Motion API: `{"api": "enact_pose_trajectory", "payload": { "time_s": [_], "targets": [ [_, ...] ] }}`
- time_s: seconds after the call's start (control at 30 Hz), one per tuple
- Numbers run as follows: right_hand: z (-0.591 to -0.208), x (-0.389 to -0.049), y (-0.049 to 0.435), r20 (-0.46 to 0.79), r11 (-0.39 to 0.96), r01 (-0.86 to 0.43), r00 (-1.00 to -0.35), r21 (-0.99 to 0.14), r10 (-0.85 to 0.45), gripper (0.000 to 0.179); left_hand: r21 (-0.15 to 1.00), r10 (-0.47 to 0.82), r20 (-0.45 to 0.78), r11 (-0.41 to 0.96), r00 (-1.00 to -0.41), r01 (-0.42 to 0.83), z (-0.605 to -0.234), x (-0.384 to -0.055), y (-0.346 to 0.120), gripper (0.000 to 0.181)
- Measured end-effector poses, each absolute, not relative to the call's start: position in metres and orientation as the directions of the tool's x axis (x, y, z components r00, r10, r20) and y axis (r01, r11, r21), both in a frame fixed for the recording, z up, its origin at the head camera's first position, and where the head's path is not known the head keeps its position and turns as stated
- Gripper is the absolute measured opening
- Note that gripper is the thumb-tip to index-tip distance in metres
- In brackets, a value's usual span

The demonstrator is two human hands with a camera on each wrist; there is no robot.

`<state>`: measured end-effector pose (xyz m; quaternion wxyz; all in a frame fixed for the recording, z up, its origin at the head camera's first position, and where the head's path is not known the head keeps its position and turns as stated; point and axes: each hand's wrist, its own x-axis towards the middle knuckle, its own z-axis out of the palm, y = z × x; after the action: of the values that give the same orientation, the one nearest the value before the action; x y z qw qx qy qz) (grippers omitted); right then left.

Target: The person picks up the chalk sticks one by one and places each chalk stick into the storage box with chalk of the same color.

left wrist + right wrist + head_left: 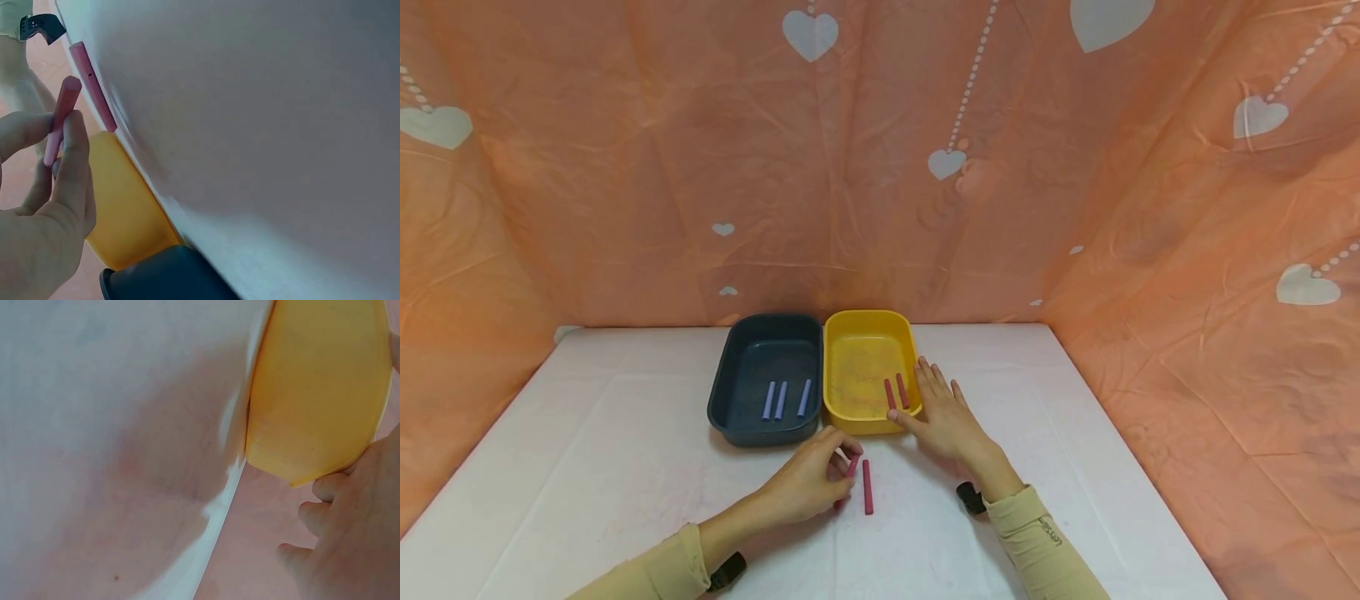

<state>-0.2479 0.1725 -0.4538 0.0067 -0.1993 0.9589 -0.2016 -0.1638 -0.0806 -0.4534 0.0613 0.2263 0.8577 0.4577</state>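
My left hand (808, 482) pinches a red chalk stick (65, 107) between thumb and fingers, above the white table in front of the yellow tray (867, 426). Just right of that hand, another red chalk stick (868, 488) lies on the table. Two more red chalk sticks (902, 392) rest inside the yellow tray at its near right. My right hand (951, 423) touches the tray's right side and near corner, fingers extended. In the right wrist view, its fingers lie along the tray's edge, partly cut off by the frame.
A dark blue tray (766, 437) stands against the yellow tray's left side, holding three purple-blue chalk sticks (780, 401). The white table (587, 483) ends at an orange curtain (880, 200) with white hearts, which also hangs on both sides.
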Motion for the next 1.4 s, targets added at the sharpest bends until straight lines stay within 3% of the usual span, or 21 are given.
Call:
{"api": "enact_pose_trajectory", "payload": {
  "time_s": [0.3,0.67,1.4],
  "targets": [
    [-0.454,-0.248,0.172,0.068,0.839,-0.384,-0.919,-0.385,-0.389,0.101,0.847,0.398,0.232,0.365,-0.887,0.386,-0.447,-0.170,-0.079,0.031],
    [-0.455,-0.249,0.171,0.063,0.839,-0.382,-0.919,-0.389,-0.389,0.101,0.859,0.260,0.325,0.322,-0.909,0.399,-0.429,-0.186,-0.073,0.036],
    [-0.451,-0.248,0.171,0.068,0.832,-0.386,-0.917,-0.398,-0.392,0.101,0.880,0.119,0.241,0.391,-0.963,0.269,-0.419,-0.249,-0.051,0.035]
  ]
}}
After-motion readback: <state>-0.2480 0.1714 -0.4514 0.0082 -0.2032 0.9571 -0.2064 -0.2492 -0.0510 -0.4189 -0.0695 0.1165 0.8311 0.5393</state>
